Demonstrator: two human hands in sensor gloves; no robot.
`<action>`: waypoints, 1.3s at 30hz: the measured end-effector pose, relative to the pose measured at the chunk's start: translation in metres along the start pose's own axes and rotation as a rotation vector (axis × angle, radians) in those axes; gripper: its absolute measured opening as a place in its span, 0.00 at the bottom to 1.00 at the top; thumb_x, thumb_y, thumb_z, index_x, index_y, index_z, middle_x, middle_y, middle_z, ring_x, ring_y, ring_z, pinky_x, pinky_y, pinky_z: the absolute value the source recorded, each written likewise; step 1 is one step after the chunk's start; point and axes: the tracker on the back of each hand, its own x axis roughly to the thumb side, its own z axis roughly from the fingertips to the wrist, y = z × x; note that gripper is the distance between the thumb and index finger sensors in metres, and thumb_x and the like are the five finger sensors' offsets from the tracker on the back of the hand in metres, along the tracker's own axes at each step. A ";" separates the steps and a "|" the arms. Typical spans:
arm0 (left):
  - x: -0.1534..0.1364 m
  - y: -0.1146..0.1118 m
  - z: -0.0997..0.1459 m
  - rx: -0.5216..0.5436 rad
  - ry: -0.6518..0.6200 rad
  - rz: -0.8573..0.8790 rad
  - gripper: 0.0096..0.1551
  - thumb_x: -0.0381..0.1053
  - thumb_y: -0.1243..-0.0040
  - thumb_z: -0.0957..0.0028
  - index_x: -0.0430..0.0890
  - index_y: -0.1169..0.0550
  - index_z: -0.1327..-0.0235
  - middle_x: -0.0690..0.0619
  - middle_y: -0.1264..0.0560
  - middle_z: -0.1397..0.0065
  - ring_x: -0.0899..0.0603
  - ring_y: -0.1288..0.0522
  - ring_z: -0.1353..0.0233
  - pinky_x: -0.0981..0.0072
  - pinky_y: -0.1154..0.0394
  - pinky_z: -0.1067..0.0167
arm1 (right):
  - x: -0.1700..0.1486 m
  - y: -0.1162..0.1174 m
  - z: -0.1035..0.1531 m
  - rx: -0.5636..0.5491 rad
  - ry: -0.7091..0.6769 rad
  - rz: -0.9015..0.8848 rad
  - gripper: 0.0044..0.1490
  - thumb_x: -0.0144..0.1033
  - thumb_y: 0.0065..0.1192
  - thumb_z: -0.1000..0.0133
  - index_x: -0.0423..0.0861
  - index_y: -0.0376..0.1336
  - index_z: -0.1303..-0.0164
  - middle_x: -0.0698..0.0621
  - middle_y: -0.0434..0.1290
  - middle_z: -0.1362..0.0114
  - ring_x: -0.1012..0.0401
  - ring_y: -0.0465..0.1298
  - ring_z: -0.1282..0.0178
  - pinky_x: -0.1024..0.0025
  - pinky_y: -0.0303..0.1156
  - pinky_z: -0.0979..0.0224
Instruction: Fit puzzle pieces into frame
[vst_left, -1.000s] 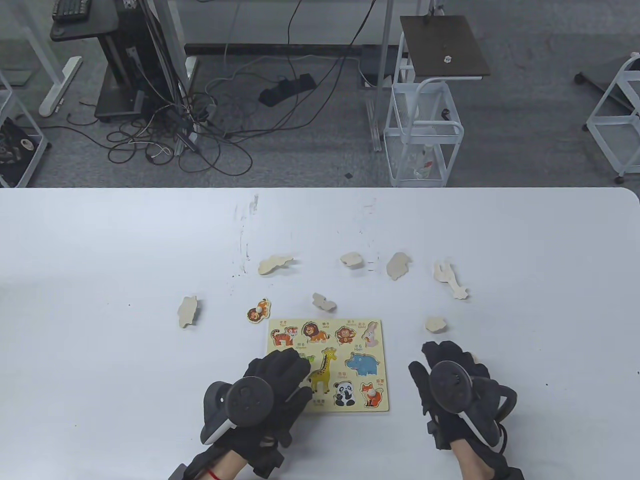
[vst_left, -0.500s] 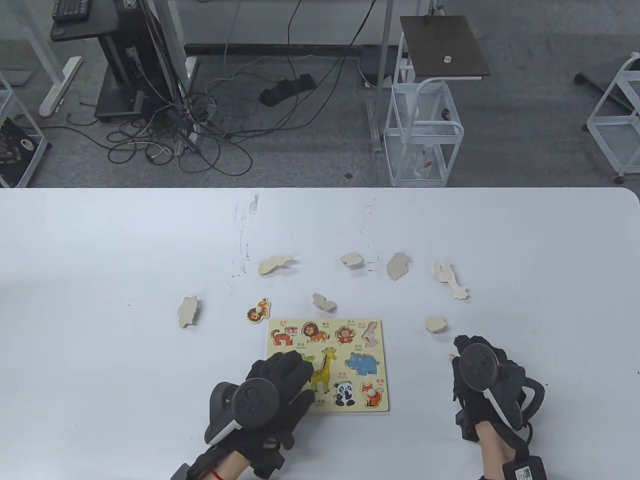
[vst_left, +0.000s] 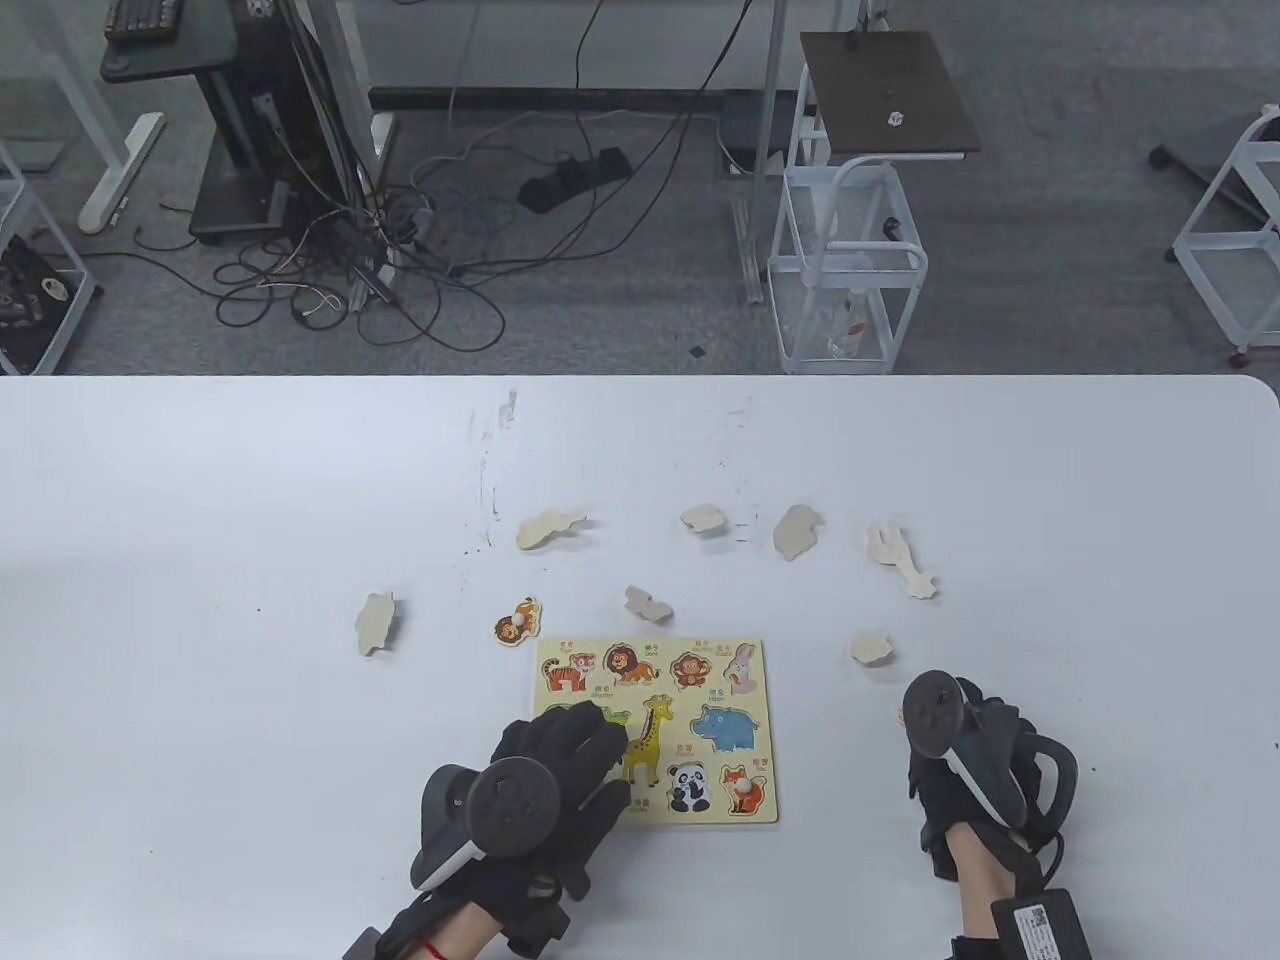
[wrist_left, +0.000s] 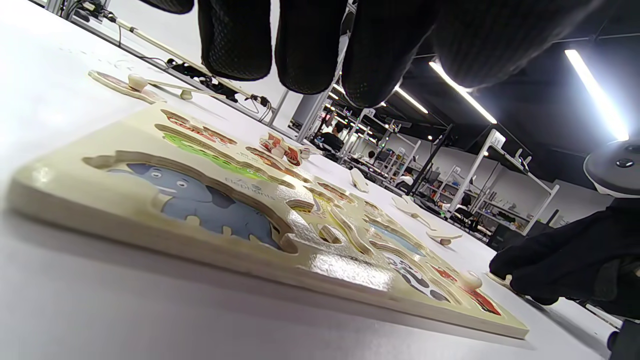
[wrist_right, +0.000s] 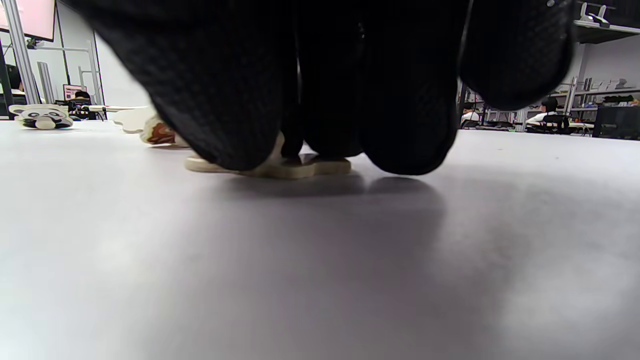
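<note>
Table view looks down from high; both wrist views skim the tabletop (vst_left: 200, 500) closely.

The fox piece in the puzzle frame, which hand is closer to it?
Left. The left hand rests on the frame's near-left part, a short way left of the fox piece; the right hand sits on the table, farther right.

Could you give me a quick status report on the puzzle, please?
Left hand open over the frame. Right hand on a plain piece lying on the table; grip unclear. Most slots unfilled. Nothing in the way.
</note>
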 end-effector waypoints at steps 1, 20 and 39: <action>0.000 0.000 0.000 -0.002 -0.002 -0.001 0.34 0.63 0.40 0.50 0.53 0.24 0.31 0.44 0.33 0.19 0.29 0.32 0.21 0.34 0.44 0.26 | 0.001 0.000 -0.001 0.002 -0.002 0.010 0.26 0.41 0.79 0.57 0.49 0.79 0.47 0.48 0.78 0.36 0.46 0.84 0.48 0.40 0.73 0.38; 0.012 0.007 0.006 0.102 -0.108 0.162 0.33 0.62 0.36 0.52 0.56 0.23 0.32 0.47 0.30 0.20 0.38 0.26 0.22 0.47 0.37 0.24 | 0.021 -0.031 0.024 0.119 -0.276 -0.757 0.29 0.41 0.75 0.54 0.41 0.76 0.46 0.42 0.77 0.38 0.48 0.83 0.56 0.42 0.74 0.43; 0.034 0.001 0.011 0.141 -0.239 0.212 0.43 0.60 0.31 0.55 0.63 0.36 0.25 0.49 0.24 0.24 0.44 0.18 0.30 0.49 0.30 0.26 | 0.106 -0.004 0.072 0.541 -0.313 -1.553 0.30 0.43 0.76 0.55 0.41 0.76 0.47 0.42 0.77 0.40 0.50 0.84 0.59 0.45 0.76 0.48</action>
